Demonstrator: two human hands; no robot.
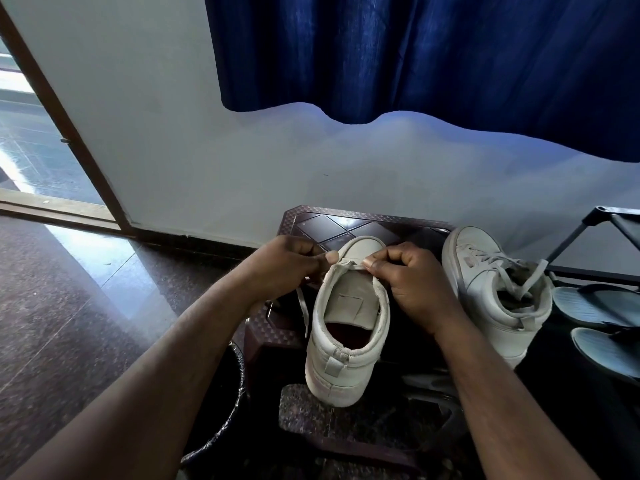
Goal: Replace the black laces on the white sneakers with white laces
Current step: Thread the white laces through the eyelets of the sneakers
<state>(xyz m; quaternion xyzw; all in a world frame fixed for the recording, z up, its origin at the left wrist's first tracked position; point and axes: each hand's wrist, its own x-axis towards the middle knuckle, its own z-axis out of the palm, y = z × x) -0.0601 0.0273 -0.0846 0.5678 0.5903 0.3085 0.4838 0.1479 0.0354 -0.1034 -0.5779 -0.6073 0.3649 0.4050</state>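
sneaker (346,344): left hand (287,268), right hand (412,282) each pinching lace (303,308) at toe; best pulling ends even, untwisted.

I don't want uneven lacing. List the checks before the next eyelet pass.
1. Black lace gone from the near sneaker: ok, none visible.
2. The white lace crosses the front eyelets: ok, it lies as a flat bar.
3. The left hand and right hand each pinch the lace: ok.
4. Lace ends equal: cannot tell; only the left end hangs in view.
5. The second sneaker is laced white: ok.
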